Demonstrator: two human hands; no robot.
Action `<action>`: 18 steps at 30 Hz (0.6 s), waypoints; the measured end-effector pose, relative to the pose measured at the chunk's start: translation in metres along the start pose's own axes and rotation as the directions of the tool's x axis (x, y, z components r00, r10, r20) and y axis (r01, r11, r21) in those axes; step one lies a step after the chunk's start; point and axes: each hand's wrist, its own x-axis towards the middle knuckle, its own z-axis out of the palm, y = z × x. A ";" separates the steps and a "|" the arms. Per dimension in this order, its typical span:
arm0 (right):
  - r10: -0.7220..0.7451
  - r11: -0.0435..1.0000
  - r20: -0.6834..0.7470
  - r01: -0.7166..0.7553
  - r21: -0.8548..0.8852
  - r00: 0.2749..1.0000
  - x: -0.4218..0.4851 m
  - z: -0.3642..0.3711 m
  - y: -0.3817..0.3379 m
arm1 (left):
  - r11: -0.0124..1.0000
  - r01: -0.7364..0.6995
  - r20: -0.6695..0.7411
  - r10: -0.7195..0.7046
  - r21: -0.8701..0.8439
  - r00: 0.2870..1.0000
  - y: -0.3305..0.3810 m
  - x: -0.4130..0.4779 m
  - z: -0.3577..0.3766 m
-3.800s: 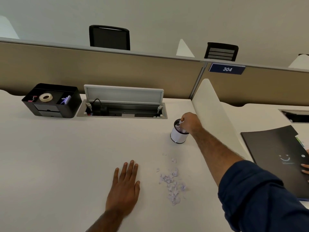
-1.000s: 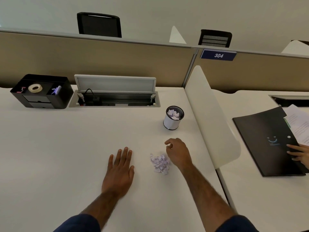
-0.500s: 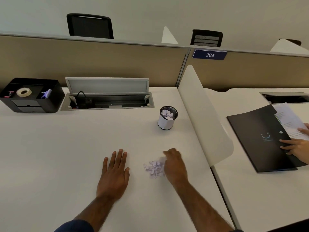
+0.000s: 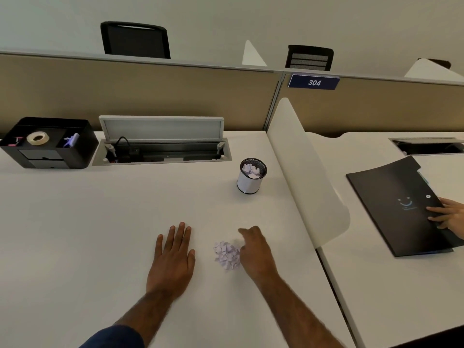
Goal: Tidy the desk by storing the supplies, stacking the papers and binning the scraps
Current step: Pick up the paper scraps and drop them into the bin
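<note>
Fingers of the right hand (image 4: 254,249) curl against the right edge of a small heap of torn pale-lilac paper scraps (image 4: 226,254); whether they already pinch any, I cannot tell. The left hand (image 4: 173,257) lies flat and relaxed on the white desk (image 4: 88,234), just left of the heap. Step in hand, I judge: binning scraps. Next calls for a firm pinch and a carry to the black wire-mesh cup with a white sleeve (image 4: 251,183), further back, which holds similar crumpled, flimsy bits
</note>
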 end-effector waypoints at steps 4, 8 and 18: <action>-0.088 0.985 0.207 0.117 -0.128 0.974 0.000 -0.013 0.002 | 1.000 -0.001 0.006 0.001 0.001 1.000 -0.001 0.000 0.001; -0.251 0.857 0.377 0.386 -0.341 0.892 -0.003 0.004 -0.009 | 1.000 0.005 0.013 -0.005 -0.005 1.000 -0.001 -0.001 0.002; -0.468 0.752 0.114 0.463 -0.469 0.876 -0.006 0.036 -0.005 | 1.000 0.004 0.021 -0.004 0.004 1.000 0.000 -0.002 -0.001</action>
